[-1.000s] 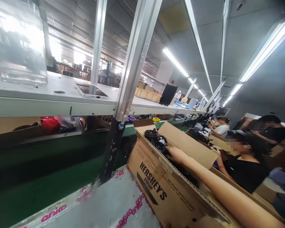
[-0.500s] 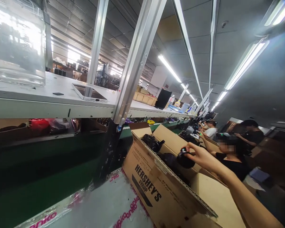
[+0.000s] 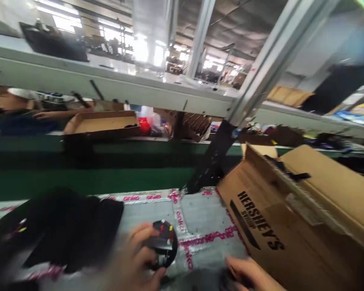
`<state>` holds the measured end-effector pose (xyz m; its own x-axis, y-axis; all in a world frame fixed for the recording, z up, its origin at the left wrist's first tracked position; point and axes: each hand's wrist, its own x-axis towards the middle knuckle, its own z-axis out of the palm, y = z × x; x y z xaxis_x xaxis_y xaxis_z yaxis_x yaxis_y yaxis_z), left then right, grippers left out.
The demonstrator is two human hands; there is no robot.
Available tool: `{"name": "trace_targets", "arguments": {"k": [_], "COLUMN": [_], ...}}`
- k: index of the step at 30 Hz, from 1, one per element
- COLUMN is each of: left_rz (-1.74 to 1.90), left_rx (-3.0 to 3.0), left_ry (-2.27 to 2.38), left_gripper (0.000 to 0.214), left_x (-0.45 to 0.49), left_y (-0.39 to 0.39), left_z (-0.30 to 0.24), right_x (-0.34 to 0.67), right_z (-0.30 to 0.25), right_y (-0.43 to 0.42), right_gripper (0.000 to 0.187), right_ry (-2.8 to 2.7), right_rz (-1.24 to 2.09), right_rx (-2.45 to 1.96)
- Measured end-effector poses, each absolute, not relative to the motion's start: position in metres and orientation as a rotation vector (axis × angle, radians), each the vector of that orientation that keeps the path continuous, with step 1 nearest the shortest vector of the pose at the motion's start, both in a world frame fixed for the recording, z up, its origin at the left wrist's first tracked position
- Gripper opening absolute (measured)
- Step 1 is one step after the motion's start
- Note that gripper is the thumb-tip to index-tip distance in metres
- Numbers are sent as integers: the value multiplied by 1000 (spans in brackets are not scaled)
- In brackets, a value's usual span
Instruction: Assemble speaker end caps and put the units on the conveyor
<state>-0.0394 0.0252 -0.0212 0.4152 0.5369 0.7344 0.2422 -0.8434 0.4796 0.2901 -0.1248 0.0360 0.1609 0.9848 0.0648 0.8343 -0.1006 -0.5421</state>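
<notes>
A cardboard box [image 3: 262, 226] printed HERSHEY'S SYRUP is sitting at lower right with its flaps opening upward; a foil-wrapped bench [image 3: 206, 218] is bearing a soft black bundle [image 3: 69, 230] at lower left; the left hand [image 3: 132, 258] is curling its fingers around a glossy black disc [image 3: 165, 242], keeping its face turned up; the right hand [image 3: 245, 275] is reaching a dark object [image 3: 232, 279] at the bottom edge, though whether its fingers are gripping it cannot be told.

A long white shelf [image 3: 109, 91] runs across on silver aluminium uprights [image 3: 279, 60], above a dark green conveyor belt [image 3: 94, 178]. Beneath the shelf sit a shallow open cardboard tray [image 3: 104, 127] and a crumpled red plastic bag [image 3: 144, 126], and a co-worker's bare hand [image 3: 42, 114] reaches out just beside the tray.
</notes>
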Motion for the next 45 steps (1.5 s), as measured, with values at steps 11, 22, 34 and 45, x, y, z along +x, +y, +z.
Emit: {"name": "trace_targets", "arguments": {"k": [11, 22, 34, 45], "left_rz": [1200, 1134, 1266, 1299], "left_rx": [2135, 2234, 1847, 1854], "left_ry": [850, 937, 880, 940], "left_gripper": [24, 28, 25, 21], "left_x": [-37, 4, 10, 10], "left_y": [8, 22, 14, 15], "left_z": [17, 47, 24, 25], "right_x": [260, 234, 183, 192], "right_z": [-18, -19, -10, 9], "right_y": [-61, -36, -23, -54], "right_gripper": [84, 77, 61, 65], "right_ry": [-2020, -879, -670, -1139], "right_rz": [734, 1442, 1410, 1140], "right_rx": [-1892, -968, -730, -1091]}}
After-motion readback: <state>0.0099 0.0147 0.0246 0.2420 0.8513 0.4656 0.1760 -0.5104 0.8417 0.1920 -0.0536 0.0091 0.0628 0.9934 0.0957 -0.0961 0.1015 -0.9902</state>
